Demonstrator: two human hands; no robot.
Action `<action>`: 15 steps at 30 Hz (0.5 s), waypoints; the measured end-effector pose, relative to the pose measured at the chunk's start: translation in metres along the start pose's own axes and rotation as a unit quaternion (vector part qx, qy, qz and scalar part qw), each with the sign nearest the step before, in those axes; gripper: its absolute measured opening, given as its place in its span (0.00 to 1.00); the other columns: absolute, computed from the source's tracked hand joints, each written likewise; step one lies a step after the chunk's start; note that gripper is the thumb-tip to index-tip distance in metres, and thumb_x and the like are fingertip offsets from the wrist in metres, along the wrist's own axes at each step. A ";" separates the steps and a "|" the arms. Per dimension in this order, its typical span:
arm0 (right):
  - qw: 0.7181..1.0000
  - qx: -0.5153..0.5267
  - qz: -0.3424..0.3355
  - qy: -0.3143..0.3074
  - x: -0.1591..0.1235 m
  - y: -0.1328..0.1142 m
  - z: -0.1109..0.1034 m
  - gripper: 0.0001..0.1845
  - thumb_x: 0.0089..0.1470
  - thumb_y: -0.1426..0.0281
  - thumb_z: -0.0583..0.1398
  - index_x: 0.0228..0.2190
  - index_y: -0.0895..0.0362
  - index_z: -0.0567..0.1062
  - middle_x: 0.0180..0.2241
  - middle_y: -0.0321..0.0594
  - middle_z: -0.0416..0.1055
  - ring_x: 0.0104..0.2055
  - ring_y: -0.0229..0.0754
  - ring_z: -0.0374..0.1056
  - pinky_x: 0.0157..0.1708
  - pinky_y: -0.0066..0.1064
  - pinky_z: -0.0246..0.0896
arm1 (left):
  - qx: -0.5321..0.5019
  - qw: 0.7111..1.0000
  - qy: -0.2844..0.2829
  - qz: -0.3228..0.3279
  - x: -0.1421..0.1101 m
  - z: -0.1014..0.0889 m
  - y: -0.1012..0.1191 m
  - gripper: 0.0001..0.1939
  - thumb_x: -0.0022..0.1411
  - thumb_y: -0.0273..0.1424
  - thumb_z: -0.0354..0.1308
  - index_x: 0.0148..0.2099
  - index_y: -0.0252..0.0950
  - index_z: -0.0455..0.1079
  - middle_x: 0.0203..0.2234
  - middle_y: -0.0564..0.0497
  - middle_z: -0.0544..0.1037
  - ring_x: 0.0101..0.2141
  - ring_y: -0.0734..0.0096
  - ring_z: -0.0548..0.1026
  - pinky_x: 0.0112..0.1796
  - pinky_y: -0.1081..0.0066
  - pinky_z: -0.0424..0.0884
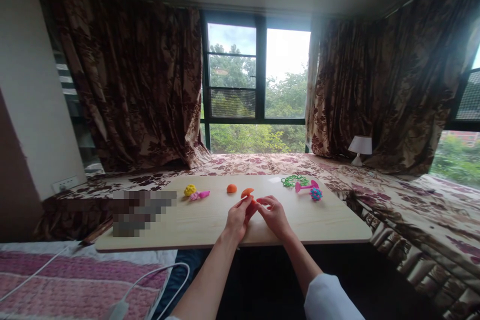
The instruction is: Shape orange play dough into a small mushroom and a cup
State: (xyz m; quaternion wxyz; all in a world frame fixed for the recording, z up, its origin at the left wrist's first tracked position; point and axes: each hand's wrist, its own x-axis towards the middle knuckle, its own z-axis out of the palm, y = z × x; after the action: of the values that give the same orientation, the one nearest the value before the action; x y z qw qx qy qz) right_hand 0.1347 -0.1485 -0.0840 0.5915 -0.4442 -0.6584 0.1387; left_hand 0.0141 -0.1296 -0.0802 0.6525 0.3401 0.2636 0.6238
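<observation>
A pale wooden counter (210,225) is laid across a floral-covered bed, and the left hand (237,219) and right hand (275,216) are met just past its middle, both grips pinched on a small orange mushroom-shaped toy (248,193) whose rounded cap is seen above the fingertips. Such a small, smooth piece is judged likely to be squeezed out and rolled off the near edge. At eleven o'clock an orange ball (231,188) is set; at one o'clock, a green loop-chain (294,180).
</observation>
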 end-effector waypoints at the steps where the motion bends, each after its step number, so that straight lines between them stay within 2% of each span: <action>1: 1.000 0.006 0.001 -0.003 0.000 0.000 0.000 0.11 0.49 0.65 0.58 0.32 0.56 0.77 0.33 0.42 0.71 0.36 0.42 0.68 0.32 0.30 0.63 | -0.005 1.000 -0.003 -0.004 0.000 -0.001 0.000 0.07 0.48 0.25 0.63 0.33 0.32 0.73 0.28 0.48 0.77 0.29 0.74 0.75 0.34 0.73 0.72; 7: 1.000 0.021 -0.007 0.000 0.001 0.002 0.000 0.11 0.50 0.65 0.58 0.33 0.56 0.77 0.31 0.40 0.71 0.33 0.40 0.68 0.32 0.29 0.62 | -0.008 1.000 -0.020 -0.012 -0.003 0.001 -0.002 0.10 0.47 0.27 0.64 0.35 0.33 0.73 0.31 0.48 0.77 0.31 0.73 0.75 0.33 0.75 0.70; 15: 0.999 0.008 -0.027 0.028 0.000 -0.005 -0.001 0.13 0.49 0.66 0.59 0.37 0.56 0.76 0.31 0.40 0.71 0.34 0.40 0.68 0.32 0.29 0.63 | -0.010 1.000 0.007 -0.010 -0.001 0.004 -0.004 0.10 0.44 0.28 0.65 0.33 0.32 0.73 0.25 0.50 0.77 0.26 0.77 0.74 0.31 0.76 0.68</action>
State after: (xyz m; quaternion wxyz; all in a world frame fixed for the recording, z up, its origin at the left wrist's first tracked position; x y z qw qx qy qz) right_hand 0.1338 -0.1519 -0.0796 0.6170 -0.4251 -0.6521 0.1154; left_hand 0.0193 -0.1314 -0.0810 0.6598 0.3269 0.2655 0.6224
